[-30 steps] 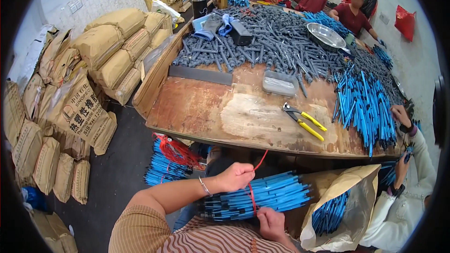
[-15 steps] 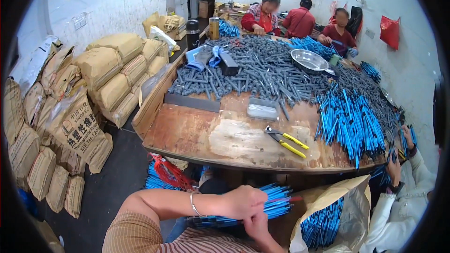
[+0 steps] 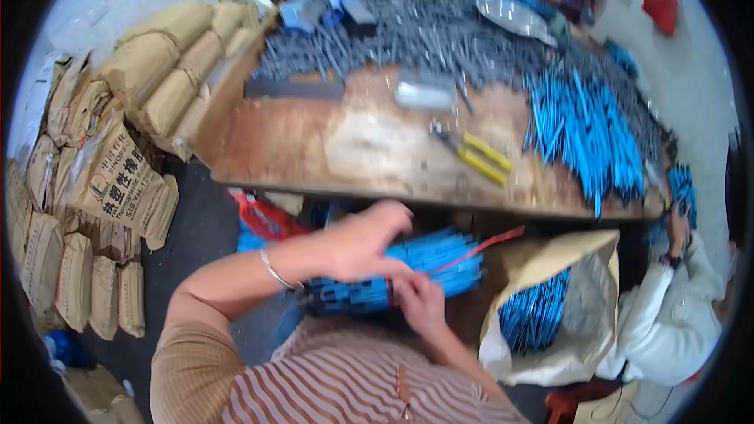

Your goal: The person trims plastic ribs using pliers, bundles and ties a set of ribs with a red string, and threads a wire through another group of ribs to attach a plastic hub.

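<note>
In my lap lies a thick bundle of thin blue sticks with dark ends [image 3: 440, 255]. A red tie [image 3: 491, 243] goes round its middle, and one loose end sticks out to the right. My left hand [image 3: 365, 239] is over the top of the bundle, thumb spread away from the fingers, with nothing visible in it. Pressed to the tie at the front of the bundle, my right hand [image 3: 422, 302] has its fingers closed in a pinch. Motion blurs both hands.
Beyond my hands stands a wooden table [image 3: 275, 137] bearing yellow-handled pliers [image 3: 475, 153], a blue stick pile [image 3: 585, 137] and a grey heap of parts [image 3: 416, 27]. An open sack [image 3: 597, 298] of blue sticks stands to my right, beside a co-worker's white sleeve [image 3: 667, 318]. Paper sacks [image 3: 149, 55] line the left.
My hands were together over the bundle; now the left has lifted away with its thumb spread, and the right stays at the tie. The view has tilted downward.
</note>
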The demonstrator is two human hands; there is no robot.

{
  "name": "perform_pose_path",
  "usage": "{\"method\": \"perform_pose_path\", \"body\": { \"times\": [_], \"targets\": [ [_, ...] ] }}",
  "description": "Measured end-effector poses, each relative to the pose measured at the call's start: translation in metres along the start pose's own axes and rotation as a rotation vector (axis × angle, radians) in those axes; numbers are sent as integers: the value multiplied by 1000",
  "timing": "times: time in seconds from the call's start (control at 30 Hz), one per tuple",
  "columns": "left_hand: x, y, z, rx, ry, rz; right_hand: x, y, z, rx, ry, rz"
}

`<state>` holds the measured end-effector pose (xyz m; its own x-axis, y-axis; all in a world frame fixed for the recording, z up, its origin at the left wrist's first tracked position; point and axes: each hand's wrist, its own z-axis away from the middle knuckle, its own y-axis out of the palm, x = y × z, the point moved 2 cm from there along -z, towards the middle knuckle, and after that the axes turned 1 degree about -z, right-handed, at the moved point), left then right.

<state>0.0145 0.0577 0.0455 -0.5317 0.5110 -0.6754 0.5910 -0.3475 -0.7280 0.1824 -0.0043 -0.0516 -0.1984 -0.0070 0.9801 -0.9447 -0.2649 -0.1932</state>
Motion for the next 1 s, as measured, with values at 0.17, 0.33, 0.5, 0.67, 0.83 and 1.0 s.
{"method": "perform_pose_path", "body": {
  "times": [0.17, 0.33, 0.5, 0.67, 0.83, 1.0],
  "targets": [
    [5, 25, 26, 79, -88, -166, 5, 8, -21, -86, -223, 122],
    [4, 43, 6, 29, 52, -370, -4, 7, -22, -28, -105, 56],
    [0, 35, 10, 130, 63, -636, -7, 7, -8, -44, -13, -109],
    [2, 29, 16, 294, 144, -291, -23, 1, 6, -23, 50, -536],
    [6, 42, 14, 184, 352, 109, -21, -8, 14, 5, 101, -574],
    [6, 53, 6, 438, 259, 455, -32, -15, 22, 78, 128, -652]
  ]
}}
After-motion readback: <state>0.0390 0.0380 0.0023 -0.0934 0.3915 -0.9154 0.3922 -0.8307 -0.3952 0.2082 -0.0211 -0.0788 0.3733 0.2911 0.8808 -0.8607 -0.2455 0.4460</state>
